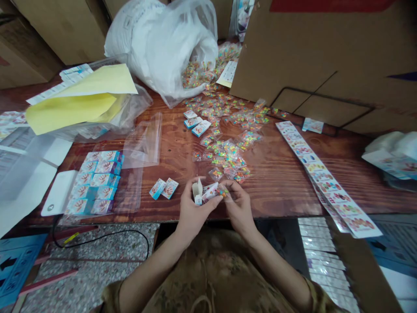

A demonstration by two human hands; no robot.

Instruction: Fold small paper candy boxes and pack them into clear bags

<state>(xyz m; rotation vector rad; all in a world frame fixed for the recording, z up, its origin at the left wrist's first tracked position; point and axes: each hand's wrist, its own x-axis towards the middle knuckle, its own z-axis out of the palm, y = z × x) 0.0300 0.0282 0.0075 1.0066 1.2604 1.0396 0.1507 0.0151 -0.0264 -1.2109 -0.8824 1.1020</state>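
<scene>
My left hand (193,208) grips a small white and blue box (204,193) with its end flap open, near the front edge of the wooden table (280,182). My right hand (238,204) pinches a small clear packet of coloured bits (223,192) right at the box's open end. Both hands are closed on what they hold. Two closed small boxes (163,188) lie just left of my hands. A heap of the same clear packets (228,152) spreads out beyond my fingers.
Several finished boxes (96,180) sit in rows on a clear bag at the left. A white plastic sack (166,43) spills packets at the back. Sticker strips (322,174) hang over the right edge. Cardboard boxes (325,61) and yellow sheets (81,100) ring the table.
</scene>
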